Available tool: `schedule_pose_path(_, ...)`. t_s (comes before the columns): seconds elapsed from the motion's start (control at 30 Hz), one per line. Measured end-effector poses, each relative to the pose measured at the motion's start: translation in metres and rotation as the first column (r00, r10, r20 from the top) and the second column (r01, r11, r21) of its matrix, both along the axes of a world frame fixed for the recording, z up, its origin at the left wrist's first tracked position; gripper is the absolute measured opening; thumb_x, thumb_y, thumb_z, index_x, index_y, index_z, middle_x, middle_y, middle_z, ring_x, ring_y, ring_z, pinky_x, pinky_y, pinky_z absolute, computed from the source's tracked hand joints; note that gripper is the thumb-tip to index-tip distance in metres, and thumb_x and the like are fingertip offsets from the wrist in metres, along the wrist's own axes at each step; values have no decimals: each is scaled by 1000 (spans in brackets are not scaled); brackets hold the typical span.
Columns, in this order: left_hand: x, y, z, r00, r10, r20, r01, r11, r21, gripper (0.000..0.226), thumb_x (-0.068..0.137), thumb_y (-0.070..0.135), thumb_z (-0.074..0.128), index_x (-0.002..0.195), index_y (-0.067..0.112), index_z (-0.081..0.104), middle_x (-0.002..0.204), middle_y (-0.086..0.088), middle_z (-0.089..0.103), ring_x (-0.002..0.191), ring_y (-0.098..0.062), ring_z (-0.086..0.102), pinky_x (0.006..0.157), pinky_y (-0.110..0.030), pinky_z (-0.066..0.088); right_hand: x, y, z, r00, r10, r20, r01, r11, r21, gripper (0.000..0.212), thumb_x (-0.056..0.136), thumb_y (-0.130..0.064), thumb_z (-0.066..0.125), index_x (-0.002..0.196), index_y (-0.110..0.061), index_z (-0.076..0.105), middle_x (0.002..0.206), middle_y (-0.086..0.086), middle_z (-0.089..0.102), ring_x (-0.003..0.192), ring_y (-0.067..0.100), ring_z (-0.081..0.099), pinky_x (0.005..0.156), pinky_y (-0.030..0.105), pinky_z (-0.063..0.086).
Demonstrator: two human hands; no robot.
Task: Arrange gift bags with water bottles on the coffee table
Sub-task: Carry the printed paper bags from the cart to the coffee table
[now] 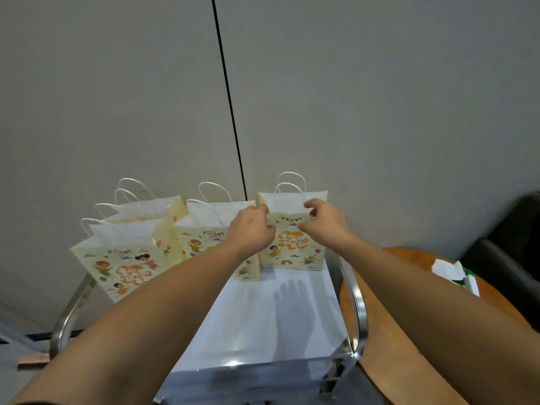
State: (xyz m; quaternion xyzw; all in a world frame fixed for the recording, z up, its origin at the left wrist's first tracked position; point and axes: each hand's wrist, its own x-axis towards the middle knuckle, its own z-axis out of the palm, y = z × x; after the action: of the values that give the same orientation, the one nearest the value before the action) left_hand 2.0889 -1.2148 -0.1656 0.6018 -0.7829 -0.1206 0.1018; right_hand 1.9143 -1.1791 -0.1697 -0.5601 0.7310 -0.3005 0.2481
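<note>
So right now both my hands are on the far-right gift bag (292,241), which stands upright at the far edge of the glossy white coffee table (263,323), hard up against the wall (380,97). My left hand (252,229) has its fingers curled, pinching the bag's top left corner; my right hand (324,219) pinches the front rim on the right side.

Three more bags (128,252) stand to its left, the middle one touching it.

Worries: it's thin paper, so tugging the rim too hard could crease or tear it. I can't see inside, so no clue if a bottle's in there. If so, dragging by the top might tip it into its neighbour.
</note>
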Motion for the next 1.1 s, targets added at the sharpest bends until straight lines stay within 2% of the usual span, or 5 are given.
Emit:
schedule_pose_path(0.2,-3,-74,4,998,-56,-8,56,998,15,50,87,23,69,133,16,51,126,-9,58,113,-29,55,85,-38,51,7,-64,7,985,-107,-134,105,994,-19,73,81,-21,74,147,-22,43,139,9,52,127,31,51,103,45,48)
schedule_pose_path(0.33,-12,-115,-4,995,-97,4,96,992,81,68,84,29,77,140,12,44,136,-12,50,127,-31,44,100,-40,46,11,-105,7,971,-132,-197,132,991,-14,81,80,-22,76,151,-21,37,147,7,46,137,30,42,111,44,39)
schedule_pose_path(0.5,-16,-142,-15,966,-225,123,207,967,146,85,72,42,86,140,14,44,136,-9,48,128,-30,42,102,-38,42,18,-133,8,980,-140,-142,146,989,32,5,81,-20,70,84,-22,67,82,-2,67,88,24,66,67,30,48)
schedule_pose_path(0.9,-22,-147,11,966,-257,-21,257,948,190,48,83,36,80,124,19,62,111,-4,63,97,-22,58,85,-37,55,10,-135,67,970,-214,-110,196,968,-156,16,70,0,53,66,-15,55,63,3,54,65,24,52,53,27,35)
schedule_pose_path(1.1,-26,-124,55,974,-208,-93,216,972,90,62,83,43,80,136,21,58,121,-5,62,109,-26,60,92,-40,55,10,-113,115,972,-229,-52,206,937,-283,17,68,1,48,66,-16,50,64,1,49,64,22,46,53,28,33)
